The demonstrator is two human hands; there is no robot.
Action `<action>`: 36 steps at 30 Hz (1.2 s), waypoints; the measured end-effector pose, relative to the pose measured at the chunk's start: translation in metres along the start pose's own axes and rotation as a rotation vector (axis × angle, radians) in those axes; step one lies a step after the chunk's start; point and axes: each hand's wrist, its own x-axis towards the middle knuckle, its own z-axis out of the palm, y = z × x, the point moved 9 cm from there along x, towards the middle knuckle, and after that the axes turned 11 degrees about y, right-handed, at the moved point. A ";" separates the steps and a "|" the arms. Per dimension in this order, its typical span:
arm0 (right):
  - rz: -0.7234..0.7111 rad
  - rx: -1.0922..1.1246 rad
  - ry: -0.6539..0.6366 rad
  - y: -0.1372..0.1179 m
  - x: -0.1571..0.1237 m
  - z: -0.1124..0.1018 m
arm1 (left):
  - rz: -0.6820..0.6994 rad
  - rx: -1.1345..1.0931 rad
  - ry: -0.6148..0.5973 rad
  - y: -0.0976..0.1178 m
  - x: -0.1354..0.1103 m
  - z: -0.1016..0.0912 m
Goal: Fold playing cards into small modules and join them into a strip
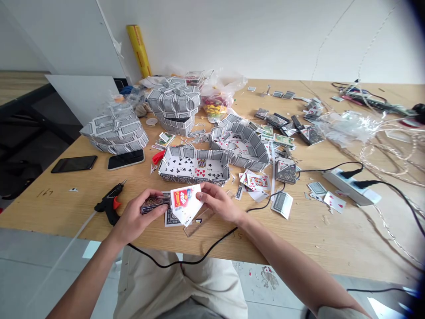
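My left hand [136, 215] is closed around a dark playing-card box [154, 204], held over the table's front edge. Between the fingers of my right hand [221, 201] are a few playing cards [184, 204]; the top one has a red and yellow printed panel. The cards' left edge meets the box's end. Below them a patterned card [171, 219] and a clear ruler [199, 223] lie on the wood, partly hidden. Just beyond my hands stands a rectangular open box made of cards [194, 179], with clubs and hearts showing inside.
A black glue gun [109, 201] lies left, its cable looping along the front edge. Two phones [75, 164] lie behind it. Card-covered boxes [114, 133] stand at the back left. On the right are a power strip [350, 186], loose cards [334, 201] and tangled cord [381, 150].
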 end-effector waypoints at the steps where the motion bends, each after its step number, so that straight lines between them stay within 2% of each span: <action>1: 0.024 0.029 0.012 0.003 0.001 -0.001 | 0.004 -0.003 0.006 0.001 0.000 -0.001; 8: 0.051 0.081 0.107 0.006 0.004 -0.007 | 0.011 -0.016 -0.007 0.004 -0.004 0.006; 11: 0.065 0.090 0.116 0.005 0.005 -0.008 | 0.011 0.007 -0.013 0.001 -0.004 -0.001; 14: 0.068 0.107 0.137 0.006 0.008 -0.012 | 0.029 0.045 0.007 -0.003 0.000 -0.025; 17: 0.059 0.120 0.166 0.007 0.011 -0.017 | 0.036 0.046 0.096 -0.001 0.010 -0.064; 20: 0.060 0.101 0.182 0.008 0.012 -0.019 | 0.107 0.038 0.317 0.023 0.027 -0.100; 21: 0.063 0.088 0.188 0.008 0.012 -0.019 | 0.147 0.016 0.347 0.036 0.035 -0.102; 23: 0.067 0.061 0.199 0.008 0.011 -0.019 | 0.240 0.058 0.314 0.064 0.058 -0.086; 27: 0.077 0.015 0.195 0.008 0.009 -0.017 | 0.455 0.324 0.306 0.112 0.127 -0.034; 29: 0.085 0.004 0.187 0.009 0.009 -0.015 | 0.474 0.397 0.265 0.120 0.168 -0.004; 32: 0.091 -0.004 0.192 0.012 0.010 -0.016 | 0.454 0.529 0.168 0.119 0.219 0.035; 34: 0.086 -0.003 0.197 0.012 0.010 -0.017 | 0.442 0.569 0.110 0.118 0.239 0.051; 36: 0.077 0.002 0.197 0.013 0.011 -0.018 | 0.455 0.577 0.095 0.120 0.241 0.055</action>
